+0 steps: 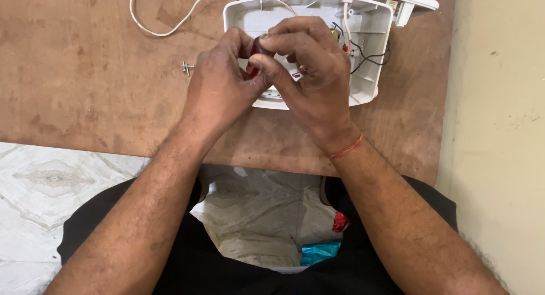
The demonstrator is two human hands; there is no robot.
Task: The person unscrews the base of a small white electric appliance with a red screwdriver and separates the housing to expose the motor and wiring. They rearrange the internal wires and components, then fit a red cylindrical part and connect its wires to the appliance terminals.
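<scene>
My left hand point(218, 93) and my right hand point(309, 79) meet over an open white plastic casing point(372, 51) lying on a brown wooden board point(85, 74). Both hands pinch a small dark and red part point(258, 48) between their fingertips; most of it is hidden by the fingers. Red, black and blue wires point(369, 57) show inside the casing at its right side. A red thread is tied round my right wrist.
A white cable point(164, 28) loops across the board at the upper left. A small metal screw piece point(187, 67) lies left of my left hand. A pale wall point(499, 130) runs along the right. Crumpled paper, red and blue scraps lie between my knees.
</scene>
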